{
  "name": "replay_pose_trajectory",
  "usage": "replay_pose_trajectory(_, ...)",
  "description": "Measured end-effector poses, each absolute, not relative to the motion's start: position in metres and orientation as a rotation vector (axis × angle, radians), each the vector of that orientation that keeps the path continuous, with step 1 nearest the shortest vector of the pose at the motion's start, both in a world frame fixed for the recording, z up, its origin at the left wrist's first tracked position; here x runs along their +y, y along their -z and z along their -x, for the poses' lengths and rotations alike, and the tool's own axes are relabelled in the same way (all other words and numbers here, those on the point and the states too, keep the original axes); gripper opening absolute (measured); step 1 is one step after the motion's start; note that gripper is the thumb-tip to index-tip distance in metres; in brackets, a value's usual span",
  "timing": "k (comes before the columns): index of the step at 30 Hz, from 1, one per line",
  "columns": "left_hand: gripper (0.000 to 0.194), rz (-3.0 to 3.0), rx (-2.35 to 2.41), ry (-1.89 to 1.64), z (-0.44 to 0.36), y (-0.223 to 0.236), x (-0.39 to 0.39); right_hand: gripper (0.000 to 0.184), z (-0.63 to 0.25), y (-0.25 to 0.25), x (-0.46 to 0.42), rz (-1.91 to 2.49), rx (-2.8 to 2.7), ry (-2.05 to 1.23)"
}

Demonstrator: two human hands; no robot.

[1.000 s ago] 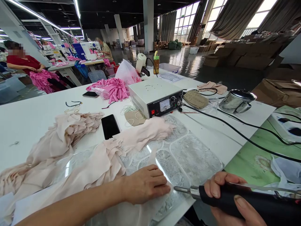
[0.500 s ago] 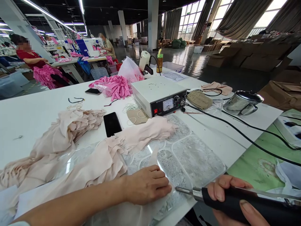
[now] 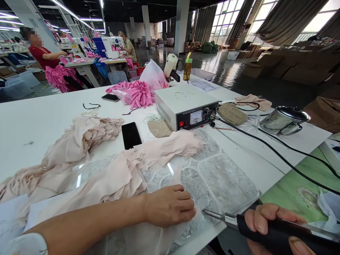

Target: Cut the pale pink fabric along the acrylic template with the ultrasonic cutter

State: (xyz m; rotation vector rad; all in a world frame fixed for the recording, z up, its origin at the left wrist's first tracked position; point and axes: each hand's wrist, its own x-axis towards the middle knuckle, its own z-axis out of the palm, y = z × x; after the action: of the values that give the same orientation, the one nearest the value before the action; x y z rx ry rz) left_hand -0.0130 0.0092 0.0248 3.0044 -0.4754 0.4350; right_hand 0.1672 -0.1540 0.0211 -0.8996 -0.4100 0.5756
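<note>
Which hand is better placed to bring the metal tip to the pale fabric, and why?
Probably the right hand: it holds the black tool, its tip near the fabric; the left hand rests on the fabric.

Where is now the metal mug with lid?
In the head view, the metal mug stands at right on the table, beside the black cable.

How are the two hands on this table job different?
The left hand rests palm down on thin pale cloth, while the right hand wraps around a black-handled tool. The left hand shows its back, but the right hand shows mostly curled fingers and is partly hidden by the tool. Both are bare.
</note>
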Motion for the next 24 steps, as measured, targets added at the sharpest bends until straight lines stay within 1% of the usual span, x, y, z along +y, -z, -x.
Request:
replay_pose_trajectory(8,0.019,-3.015,-0.462,-0.437,0.012,-0.027,0.008,0.008,-0.164,-0.026,-0.149,0.923,-0.523,-0.577)
replay_pose_trajectory(16,0.015,-3.034,-0.452,-0.434,0.013,-0.026,0.008,0.012,-0.164,-0.015,-0.155,0.851,-0.454,-0.634)
replay_pose_trajectory(20,0.014,-3.031,-0.456,-0.462,0.013,-0.025,0.008,0.007,-0.161,-0.023,-0.150,0.881,-0.526,-0.594)
replay_pose_trajectory(24,0.013,-3.032,-0.466,-0.483,0.013,-0.023,0.009,0.007,-0.160,-0.032,-0.144,0.909,-0.598,-0.573)
